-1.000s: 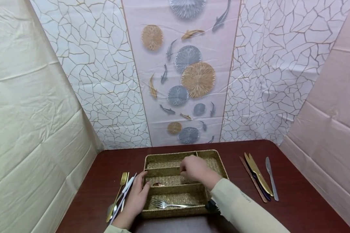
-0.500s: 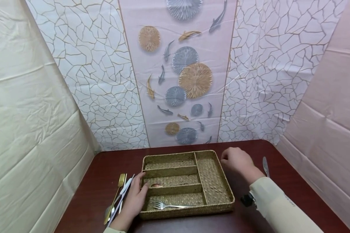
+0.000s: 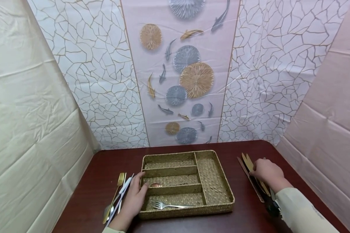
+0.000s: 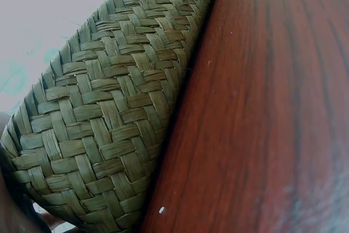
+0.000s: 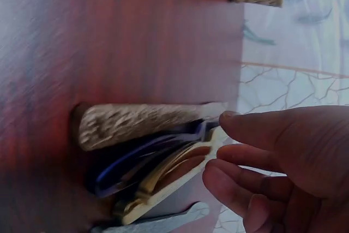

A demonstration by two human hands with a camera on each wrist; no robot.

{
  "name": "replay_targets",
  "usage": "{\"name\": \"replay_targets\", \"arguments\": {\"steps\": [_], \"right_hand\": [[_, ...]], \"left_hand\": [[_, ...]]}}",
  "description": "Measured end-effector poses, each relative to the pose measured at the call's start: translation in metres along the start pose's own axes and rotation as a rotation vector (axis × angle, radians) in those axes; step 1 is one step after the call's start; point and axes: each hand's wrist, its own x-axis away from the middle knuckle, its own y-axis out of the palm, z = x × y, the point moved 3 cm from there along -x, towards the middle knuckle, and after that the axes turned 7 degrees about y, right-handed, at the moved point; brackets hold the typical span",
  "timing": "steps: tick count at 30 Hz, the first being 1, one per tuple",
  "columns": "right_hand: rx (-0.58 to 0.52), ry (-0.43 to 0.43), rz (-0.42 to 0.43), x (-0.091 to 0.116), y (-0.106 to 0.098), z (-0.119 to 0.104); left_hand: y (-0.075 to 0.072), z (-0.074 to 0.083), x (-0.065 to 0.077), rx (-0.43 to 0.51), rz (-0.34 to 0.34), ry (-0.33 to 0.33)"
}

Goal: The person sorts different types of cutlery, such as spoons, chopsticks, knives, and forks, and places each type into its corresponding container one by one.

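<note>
A woven cutlery tray (image 3: pixel 189 213) stands in the middle of the table. My left hand (image 3: pixel 134 197) grips its left wall, thumb over the rim; the left wrist view shows the tray's woven outer side (image 4: pixel 109 113). At the right, my right hand (image 3: pixel 268 173) hovers at a bundle of knives, thumb parted from the fingers. The bundle has gold knives (image 3: pixel 247 160) and a copper-coloured knife (image 3: pixel 250 179). In the right wrist view, my thumb tip is close by a dark blue handle (image 5: pixel 106 175), beside a gold handle (image 5: pixel 158 186) and a silver knife (image 5: pixel 174 221).
A silver fork (image 3: pixel 163 205) lies in the tray's front compartment; a copper spoon bowl (image 3: pixel 155 185) shows in the one behind. Left of the tray lie a gold fork (image 3: pixel 122 178), white-handled cutlery (image 3: pixel 126 186) and a spoon (image 3: pixel 107 210). Patterned cloth (image 3: pixel 113 97) hangs behind the table.
My right hand has moved from over the tray's middle compartment rightward to the knives. The left hand stays at the tray's left wall.
</note>
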Motion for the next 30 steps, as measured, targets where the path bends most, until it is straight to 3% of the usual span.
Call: {"name": "replay_targets", "arguments": {"steps": [20,30], "right_hand": [[0.053,0.04,-0.015,0.0008,0.0067,0.0087],[0.024,0.075,-0.042,0.0013,0.0089,0.0063]], "left_hand": [[0.0009,-0.004,0.0,-0.002,-0.005,0.009],[0.0008,-0.0032,0.0005,-0.006,-0.004,-0.001]]}}
